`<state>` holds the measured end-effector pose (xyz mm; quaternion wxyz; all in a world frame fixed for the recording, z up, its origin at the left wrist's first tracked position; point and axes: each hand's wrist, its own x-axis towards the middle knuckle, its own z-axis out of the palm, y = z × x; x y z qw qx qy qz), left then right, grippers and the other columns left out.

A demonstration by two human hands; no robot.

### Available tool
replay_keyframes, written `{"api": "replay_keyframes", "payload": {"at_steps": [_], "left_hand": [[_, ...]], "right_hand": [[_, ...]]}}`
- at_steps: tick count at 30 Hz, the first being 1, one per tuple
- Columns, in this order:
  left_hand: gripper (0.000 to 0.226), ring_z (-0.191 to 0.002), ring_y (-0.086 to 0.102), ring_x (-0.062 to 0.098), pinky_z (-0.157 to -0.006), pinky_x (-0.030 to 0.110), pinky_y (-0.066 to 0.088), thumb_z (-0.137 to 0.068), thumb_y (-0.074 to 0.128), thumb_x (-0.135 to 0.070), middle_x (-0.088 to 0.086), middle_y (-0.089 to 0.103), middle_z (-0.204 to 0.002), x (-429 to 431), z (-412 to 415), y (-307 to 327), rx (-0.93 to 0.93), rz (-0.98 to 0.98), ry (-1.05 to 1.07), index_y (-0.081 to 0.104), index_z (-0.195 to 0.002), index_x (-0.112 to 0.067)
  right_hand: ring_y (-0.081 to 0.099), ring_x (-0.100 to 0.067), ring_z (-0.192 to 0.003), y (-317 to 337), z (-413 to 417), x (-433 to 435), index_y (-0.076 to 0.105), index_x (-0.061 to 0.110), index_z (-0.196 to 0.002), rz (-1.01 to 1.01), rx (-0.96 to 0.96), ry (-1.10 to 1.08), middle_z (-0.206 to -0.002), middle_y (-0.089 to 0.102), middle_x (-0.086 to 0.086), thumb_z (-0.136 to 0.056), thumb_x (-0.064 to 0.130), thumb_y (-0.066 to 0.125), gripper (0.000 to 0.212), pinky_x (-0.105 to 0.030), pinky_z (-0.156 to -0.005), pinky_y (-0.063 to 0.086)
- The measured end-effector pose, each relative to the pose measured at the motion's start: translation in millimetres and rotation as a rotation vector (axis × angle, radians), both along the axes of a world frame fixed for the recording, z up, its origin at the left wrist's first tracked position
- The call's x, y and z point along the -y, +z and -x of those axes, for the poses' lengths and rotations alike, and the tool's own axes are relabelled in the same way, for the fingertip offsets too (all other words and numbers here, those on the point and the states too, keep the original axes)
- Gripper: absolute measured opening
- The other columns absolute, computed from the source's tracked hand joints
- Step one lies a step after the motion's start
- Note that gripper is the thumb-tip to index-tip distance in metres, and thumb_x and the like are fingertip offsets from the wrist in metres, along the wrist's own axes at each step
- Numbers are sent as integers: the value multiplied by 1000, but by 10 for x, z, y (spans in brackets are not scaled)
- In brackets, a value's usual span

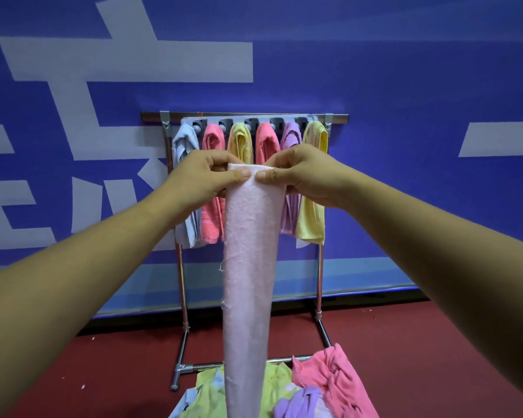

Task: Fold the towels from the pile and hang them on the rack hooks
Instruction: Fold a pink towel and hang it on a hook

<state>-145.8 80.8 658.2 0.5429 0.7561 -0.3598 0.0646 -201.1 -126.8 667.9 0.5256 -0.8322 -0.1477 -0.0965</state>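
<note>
Head view, rack [245, 116]: metal frame standing on the red floor [118, 366] against the blue wall [405, 86]. A grey hook strip [251, 120] along the top carries six folded towels [312, 218] side by side.
Pale pink towel [248, 267]: hangs from my two grips as a long, narrow folded strip in front of the rack's middle. Its lower end runs out of frame in front of the pile.
Pile [329, 384]: loose pink, purple and yellow-green towels low down, near the rack's foot. I cannot tell what it lies on.
Left grip [200, 173]: thumb and fingers pinch the left corner of the strip's top edge.
Right grip [302, 173]: pinches the right corner of the same edge, thumbs almost touching.
Handling: I judge it light, soft and limp, with frayed edges. It keeps no shape, so I would hold it by the top corners or at the fold, pinching all layers together.
</note>
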Motion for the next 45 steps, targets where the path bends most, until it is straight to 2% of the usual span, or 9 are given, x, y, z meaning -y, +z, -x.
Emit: {"api": "replay_keyframes", "payload": {"at_steps": [6,9,26,29,33,37,40,43,45], "left_hand": [[27,-98,71,12,-79,22,57,-90,68,-9,2,74,-106,-79,72,-412,-97,-40,-113,65,-117,-9],[20,-95,71,6,-77,15,53,-88,69,-6,-4,76,-100,-105,64,-820,-212,-66,-138,67,-107,-12],[40,-108,67,14,-96,30,50,-77,78,-39,-1,74,-111,-205,-215,-1833,-417,-98,-122,73,-111,-17],[37,-107,64,21,-90,29,53,-81,76,-21,7,73,-112,-337,-318,-1679,-477,9,-138,69,-115,-10],[54,-106,64,27,-99,46,45,-66,80,-35,16,70,-118,-473,-331,-1285,-491,17,-188,71,-114,-11],[27,-95,68,17,-80,31,55,-83,74,-19,8,74,-106,-423,-290,-927,-460,-85,-244,74,-109,-14],[28,-104,68,21,-88,30,55,-87,66,-11,11,73,-113,-317,-228,-770,-459,-135,-307,72,-115,-10],[31,-103,68,21,-86,29,55,-85,68,-14,13,72,-114,-246,-213,-726,-486,-158,-366,71,-115,-8],[35,-102,69,21,-82,29,55,-83,70,-17,13,72,-114,-236,-222,-723,-491,-153,-374,71,-116,-10]], "right_hand": [[67,-16,-84,88,-11,-55,74,11,-91,4,139,-73,-85,71,-2,-93,19,71,9,-35,-78,53],[65,-21,-86,103,-19,-60,74,13,-89,5,152,-84,-88,69,-6,-91,22,72,9,-50,-85,53],[52,-5,-62,-11,-92,232,65,10,-81,-71,250,-496,-71,55,4,-95,16,66,16,-20,-57,45],[49,-13,-62,-221,-191,459,60,10,-72,-49,173,-665,-68,51,-2,-92,17,67,22,-31,-60,49],[62,-26,-67,-592,-308,639,65,-9,-85,54,-112,-810,-74,59,-15,-81,12,77,25,-51,-73,62],[66,-25,-65,-895,-222,509,61,0,-86,171,-573,-595,-88,67,-18,-87,0,71,10,-30,-59,58],[65,-21,-84,-970,-237,291,67,9,-97,412,-464,-403,-97,68,-5,-88,26,76,21,-28,-72,53],[63,-18,-114,-916,-174,-42,68,13,-122,-168,-428,76,-117,71,-2,-99,39,58,36,-37,-101,48],[61,-25,-111,-851,-145,-182,65,1,-123,-248,-443,254,-117,68,-12,-100,28,56,36,-39,-102,47]]}}
